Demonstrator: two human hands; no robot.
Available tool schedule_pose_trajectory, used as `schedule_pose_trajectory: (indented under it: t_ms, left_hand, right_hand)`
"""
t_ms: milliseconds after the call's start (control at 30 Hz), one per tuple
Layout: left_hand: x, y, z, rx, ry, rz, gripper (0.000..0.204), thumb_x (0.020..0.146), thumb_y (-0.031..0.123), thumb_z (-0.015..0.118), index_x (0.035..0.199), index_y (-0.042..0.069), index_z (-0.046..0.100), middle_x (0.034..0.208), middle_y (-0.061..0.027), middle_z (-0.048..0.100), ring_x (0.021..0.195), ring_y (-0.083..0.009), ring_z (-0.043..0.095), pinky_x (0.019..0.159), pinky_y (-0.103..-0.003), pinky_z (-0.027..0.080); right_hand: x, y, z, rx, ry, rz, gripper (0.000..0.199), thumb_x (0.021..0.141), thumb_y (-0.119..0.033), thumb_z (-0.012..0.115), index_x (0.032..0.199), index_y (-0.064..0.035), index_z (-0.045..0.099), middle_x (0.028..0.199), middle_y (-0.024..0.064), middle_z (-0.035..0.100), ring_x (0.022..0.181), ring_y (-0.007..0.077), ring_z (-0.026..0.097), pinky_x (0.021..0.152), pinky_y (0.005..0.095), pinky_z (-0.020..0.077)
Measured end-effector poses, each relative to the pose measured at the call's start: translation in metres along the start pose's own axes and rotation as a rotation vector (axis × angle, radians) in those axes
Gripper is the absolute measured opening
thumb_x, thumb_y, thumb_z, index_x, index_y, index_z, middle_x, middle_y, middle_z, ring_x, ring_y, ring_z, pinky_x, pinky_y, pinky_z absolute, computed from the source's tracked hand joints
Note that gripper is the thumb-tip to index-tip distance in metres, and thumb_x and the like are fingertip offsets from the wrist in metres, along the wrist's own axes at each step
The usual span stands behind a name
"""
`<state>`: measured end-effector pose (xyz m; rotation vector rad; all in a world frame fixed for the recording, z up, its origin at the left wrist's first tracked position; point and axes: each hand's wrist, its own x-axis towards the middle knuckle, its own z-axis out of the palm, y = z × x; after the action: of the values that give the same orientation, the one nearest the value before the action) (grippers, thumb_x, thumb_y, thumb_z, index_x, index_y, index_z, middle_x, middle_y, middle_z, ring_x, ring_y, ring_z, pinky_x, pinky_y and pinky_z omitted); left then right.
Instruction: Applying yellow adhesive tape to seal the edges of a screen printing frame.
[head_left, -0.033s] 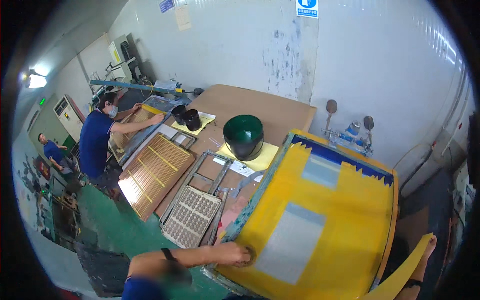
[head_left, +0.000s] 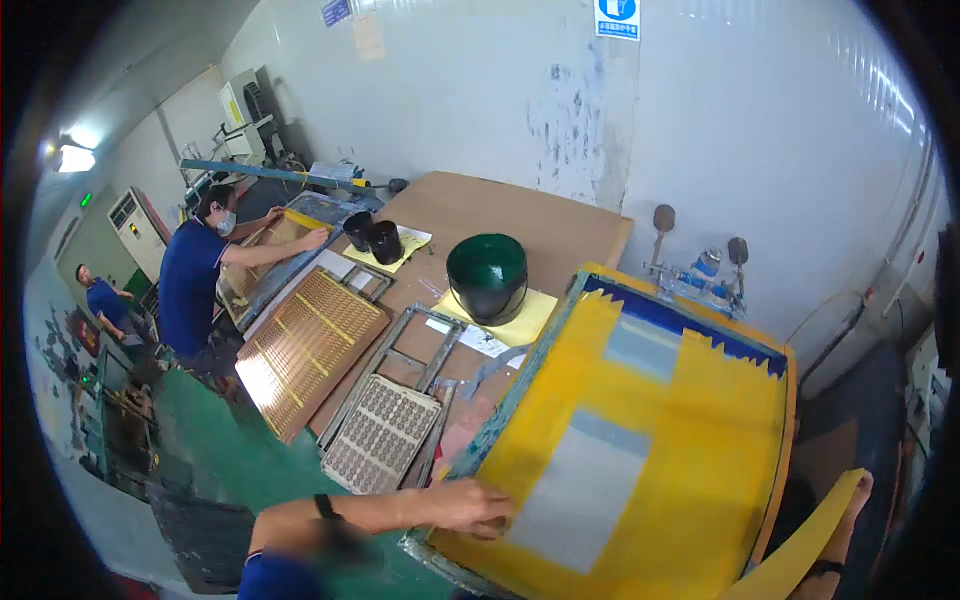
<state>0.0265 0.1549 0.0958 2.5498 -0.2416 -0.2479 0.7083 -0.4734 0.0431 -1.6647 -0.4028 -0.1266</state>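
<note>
A large screen printing frame (head_left: 484, 432) lies in front of me, its mesh mostly yellow with two pale grey windows. A jagged-edged blue band runs along its far end. My left hand (head_left: 472, 507) is over the frame's near left corner, beside the larger pale window. Its fingers are curled, and whatever they may hold is hidden. At the lower right, my right hand (head_left: 858, 490) grips the edge of a long yellow sheet (head_left: 812, 535), which slants down beside the frame and out of view.
A bucket (head_left: 487, 278), dark green inside, stands on yellow paper on the brown table (head_left: 520, 200). Two black pots (head_left: 384, 242) stand farther left. A stack of patterned sheets (head_left: 382, 433) and a gold perforated panel (head_left: 312, 350) lie left of the frame. A co-worker (head_left: 195, 270) works beyond.
My left hand has shifted slightly left and up over the mesh, and its fingers have changed pose. My right hand and the yellow sheet have barely moved.
</note>
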Motion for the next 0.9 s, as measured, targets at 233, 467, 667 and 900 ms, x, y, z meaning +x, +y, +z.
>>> schedule_pose_trajectory:
  t_ms: [233,467,667,900]
  left_hand:
    - [0.062,0.117,-0.190,0.058,0.560,0.485,0.050,0.088,0.027,0.072,0.127,0.001,0.055,0.120,-0.0164,0.060,0.109,-0.0316,0.062,0.088,-0.043,0.053]
    - [0.198,-0.073,-0.227,-0.107,0.935,-0.273,0.018,0.083,0.011,0.077,0.086,-0.001,0.065,0.077,-0.0047,0.064,0.073,-0.0099,0.058,0.067,-0.028,0.048]
    - [0.272,-0.242,-0.186,0.055,0.820,-0.822,0.046,0.079,0.035,0.081,0.099,-0.005,0.070,0.093,-0.0230,0.071,0.085,-0.0323,0.070,0.079,-0.040,0.053]
    - [0.334,-0.347,-0.134,0.147,0.877,-0.778,0.042,0.074,0.032,0.082,0.096,-0.002,0.070,0.106,-0.0217,0.065,0.104,-0.0400,0.057,0.094,-0.045,0.046]
  right_hand:
    - [0.036,0.012,0.000,-0.247,-0.083,-0.008,0.010,0.092,-0.007,0.063,0.102,-0.0105,0.062,0.085,0.0014,0.065,0.072,0.0122,0.063,0.065,0.0270,0.0539]
    - [0.058,-0.002,0.054,-0.599,-0.096,0.029,0.013,0.083,-0.010,0.068,0.087,0.0018,0.066,0.072,0.0014,0.059,0.069,0.0089,0.055,0.061,0.0283,0.0447]
    - [0.110,-0.010,0.212,-0.733,-0.104,0.049,0.024,0.078,-0.016,0.077,0.076,0.0043,0.063,0.067,0.0064,0.057,0.065,0.0141,0.055,0.060,0.0329,0.0441]
    - [0.144,0.073,0.269,-0.972,-0.009,-0.020,0.037,0.074,-0.023,0.083,0.081,0.0086,0.066,0.082,0.0186,0.065,0.075,0.0322,0.063,0.070,0.0410,0.0493]
